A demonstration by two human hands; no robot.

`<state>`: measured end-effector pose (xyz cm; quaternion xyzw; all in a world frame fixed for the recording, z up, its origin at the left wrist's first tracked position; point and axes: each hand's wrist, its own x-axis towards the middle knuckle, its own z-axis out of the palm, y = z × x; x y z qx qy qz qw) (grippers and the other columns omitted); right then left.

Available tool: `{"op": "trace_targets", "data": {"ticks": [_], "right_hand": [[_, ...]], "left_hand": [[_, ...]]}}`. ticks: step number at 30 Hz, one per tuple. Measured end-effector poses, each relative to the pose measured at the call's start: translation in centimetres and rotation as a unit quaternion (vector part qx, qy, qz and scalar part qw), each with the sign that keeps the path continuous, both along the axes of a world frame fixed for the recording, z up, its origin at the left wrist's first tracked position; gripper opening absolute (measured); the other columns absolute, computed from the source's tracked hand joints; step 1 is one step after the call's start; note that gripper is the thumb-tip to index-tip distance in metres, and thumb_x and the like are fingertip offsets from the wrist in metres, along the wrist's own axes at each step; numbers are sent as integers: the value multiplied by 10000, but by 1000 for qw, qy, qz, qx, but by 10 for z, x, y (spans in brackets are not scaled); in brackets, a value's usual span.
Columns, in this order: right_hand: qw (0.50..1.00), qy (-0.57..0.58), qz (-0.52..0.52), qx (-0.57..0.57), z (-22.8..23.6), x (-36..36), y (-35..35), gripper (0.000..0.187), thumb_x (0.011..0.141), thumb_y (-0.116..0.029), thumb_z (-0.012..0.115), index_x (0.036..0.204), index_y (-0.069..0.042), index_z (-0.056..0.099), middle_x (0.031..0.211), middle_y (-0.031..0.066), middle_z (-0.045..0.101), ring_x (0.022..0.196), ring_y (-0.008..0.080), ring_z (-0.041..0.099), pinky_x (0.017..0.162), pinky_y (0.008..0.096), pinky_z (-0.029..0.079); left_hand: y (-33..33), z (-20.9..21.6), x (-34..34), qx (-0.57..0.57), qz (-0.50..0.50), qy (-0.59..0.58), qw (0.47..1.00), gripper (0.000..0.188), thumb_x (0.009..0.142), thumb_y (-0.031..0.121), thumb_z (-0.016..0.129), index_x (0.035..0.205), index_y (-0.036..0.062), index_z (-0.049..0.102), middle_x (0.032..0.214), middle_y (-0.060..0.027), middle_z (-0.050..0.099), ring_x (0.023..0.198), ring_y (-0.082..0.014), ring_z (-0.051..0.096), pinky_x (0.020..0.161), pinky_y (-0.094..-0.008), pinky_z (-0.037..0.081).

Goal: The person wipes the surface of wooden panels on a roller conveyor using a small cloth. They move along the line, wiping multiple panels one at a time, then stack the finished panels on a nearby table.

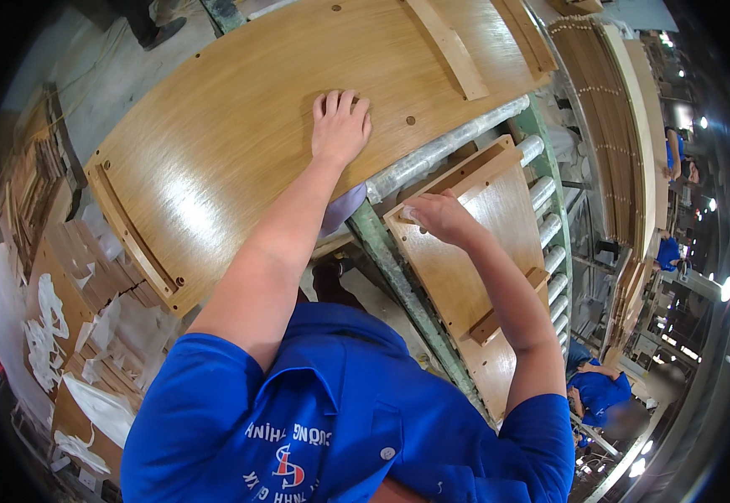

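Observation:
A large varnished wooden panel [256, 117] with small round holes and wooden strips lies across the roller conveyor in front of me. My left hand [341, 126] rests on its near part, palm down with the fingers a little spread. To the right is a second wooden panel [482, 243], smaller, with a raised wooden strip [457, 178] along its far edge and another strip [509, 306] across its face. Above its near left corner, my right hand [442, 216] is closed, thumb and fingers together. Something small and whitish shows at the fingertips; its kind is unclear.
Metal rollers [542, 191] and a green conveyor frame [407, 289] carry the panels. Stacked boards [604, 126] stand at the right. Wood pieces and white wrapping [101, 411] lie at the left. A person's shoe [163, 33] shows at the far left; a person in blue [601, 390] is at the right.

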<state>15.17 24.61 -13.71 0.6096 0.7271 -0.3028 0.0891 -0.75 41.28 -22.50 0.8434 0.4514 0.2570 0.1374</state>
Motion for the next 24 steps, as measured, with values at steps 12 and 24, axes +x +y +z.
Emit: {"op": "trace_targets", "data": {"ticks": [12, 24], "right_hand": [[997, 58, 24, 47, -14, 2, 2, 106, 782, -60, 470, 843, -60, 556, 760, 115, 587, 781, 281, 576, 757, 373, 378], [996, 45, 32, 65, -9, 17, 7, 94, 763, -58, 480, 801, -60, 565, 752, 104, 586, 792, 267, 581, 766, 371, 384]], "left_hand": [[1, 1, -1, -10, 4, 7, 1000, 231, 824, 245, 503, 1026, 145, 554, 1130, -60, 481, 1125, -255, 387, 994, -461, 251], [1, 1, 1, 2, 13, 12, 1000, 240, 808, 250, 531, 1027, 157, 559, 1129, -50, 485, 1110, -253, 400, 984, -453, 266]]}}
